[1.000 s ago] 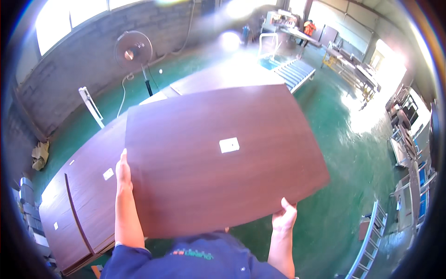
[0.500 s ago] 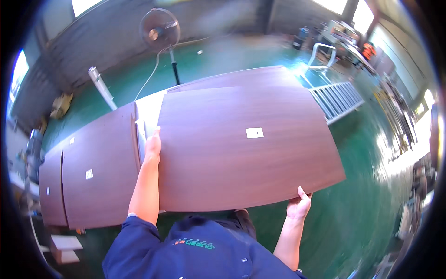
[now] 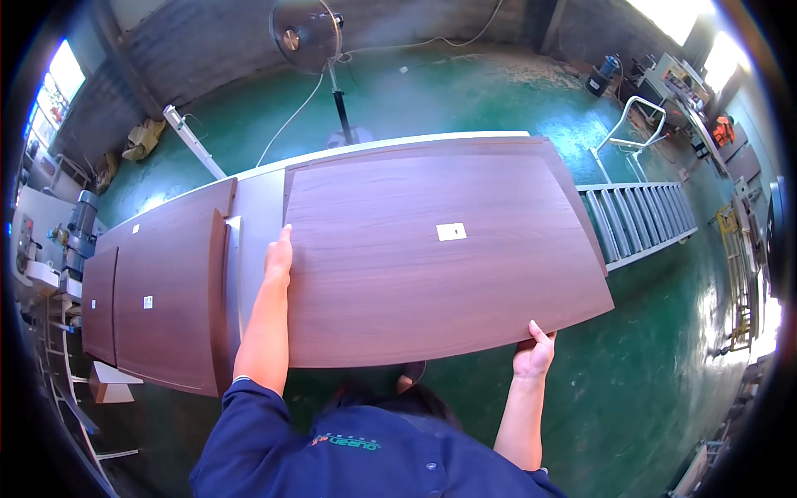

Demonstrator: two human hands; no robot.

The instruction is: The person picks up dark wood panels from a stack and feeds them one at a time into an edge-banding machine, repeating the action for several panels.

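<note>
Green floor point(image 3: 647, 357) surrounds a long table point(image 3: 259, 214), with a standing fan point(image 3: 303, 37) on the far side and a roller conveyor point(image 3: 639, 220) beyond the table's right end. Brown boards point(image 3: 170, 278) lie on the table's left part, next to a bare pale strip.

Position of workpiece: the brown panel point(image 3: 448, 286), marked by a white label point(image 3: 452, 231), lies in front of me, above a lower panel point(image 3: 498, 147) that shows along the far and right edges. Whether the two faces touch all over, I cannot tell.

Left hand point(image 3: 279, 259): partly closed at the panel's left edge, forefinger pointing along it; the fingers underneath are hidden, so their curl cannot be confirmed. Right hand point(image 3: 534, 353): closed on the near edge close to the right corner, thumb on top, remaining fingers mostly out of sight below.

Hazards, in my judgement:
- Pinching: if the panel drops flat, fingers under its edge could be trapped against whatever lies below.
- Slipping: the near edge reaches out over the floor side; an early release of the right hand could let that corner sag toward my foot point(image 3: 411, 376).
- Scuffing: dragging one panel across the other could mark either face.
</note>
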